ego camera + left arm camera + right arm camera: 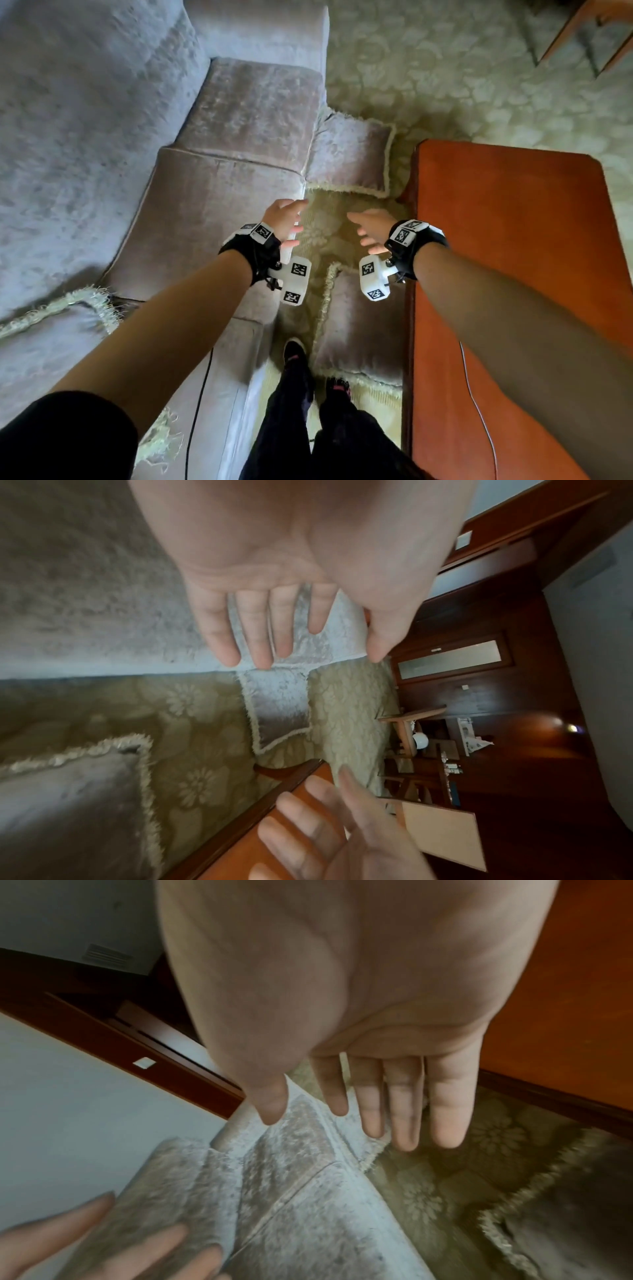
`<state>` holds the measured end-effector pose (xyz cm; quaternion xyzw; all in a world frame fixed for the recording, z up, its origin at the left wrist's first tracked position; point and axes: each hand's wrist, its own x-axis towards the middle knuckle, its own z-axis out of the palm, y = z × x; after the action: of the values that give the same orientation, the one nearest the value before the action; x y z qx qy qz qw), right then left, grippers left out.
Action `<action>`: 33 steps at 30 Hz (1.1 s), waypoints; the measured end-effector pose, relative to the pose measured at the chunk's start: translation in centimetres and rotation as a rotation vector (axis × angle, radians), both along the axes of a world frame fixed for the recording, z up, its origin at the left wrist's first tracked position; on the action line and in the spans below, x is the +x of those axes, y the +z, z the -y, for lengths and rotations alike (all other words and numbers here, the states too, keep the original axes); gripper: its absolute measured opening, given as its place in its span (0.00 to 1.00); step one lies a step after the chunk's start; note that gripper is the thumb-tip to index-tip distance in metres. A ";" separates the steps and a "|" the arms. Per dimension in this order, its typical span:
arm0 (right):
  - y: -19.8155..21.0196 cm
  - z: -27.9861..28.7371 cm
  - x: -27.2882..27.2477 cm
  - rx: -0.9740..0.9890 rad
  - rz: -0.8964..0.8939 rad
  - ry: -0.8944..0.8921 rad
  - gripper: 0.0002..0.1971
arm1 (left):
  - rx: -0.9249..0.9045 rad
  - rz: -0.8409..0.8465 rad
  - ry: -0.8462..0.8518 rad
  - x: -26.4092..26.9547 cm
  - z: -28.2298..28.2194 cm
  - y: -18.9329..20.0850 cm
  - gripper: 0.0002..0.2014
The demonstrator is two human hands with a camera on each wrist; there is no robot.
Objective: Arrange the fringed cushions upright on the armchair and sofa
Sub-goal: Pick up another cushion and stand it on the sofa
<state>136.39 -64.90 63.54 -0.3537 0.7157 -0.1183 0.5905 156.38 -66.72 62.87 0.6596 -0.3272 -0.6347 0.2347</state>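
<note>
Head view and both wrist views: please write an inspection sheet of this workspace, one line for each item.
Surface: patterned carpet between sofa and wooden table.
Job's things: far cushion and near cushion flat on carpet; another cushion on the sofa.
Clutter: nothing seen.
Grippers: left hand and right hand empty, fingers spread, above the carpet.
Cables: black cable over the sofa edge; thin cable over the table.
Surroundings: dark wooden furniture.
</note>
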 end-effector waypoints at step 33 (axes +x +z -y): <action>-67.6 3.9 -6.5 0.072 -0.537 0.231 0.49 | 0.425 0.355 -0.289 -4.1 -0.8 -79.3 0.47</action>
<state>129.88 -68.77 -4.07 -0.4302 0.8051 0.0731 0.4018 152.29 -65.96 -16.43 0.7411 -0.3135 -0.5905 -0.0620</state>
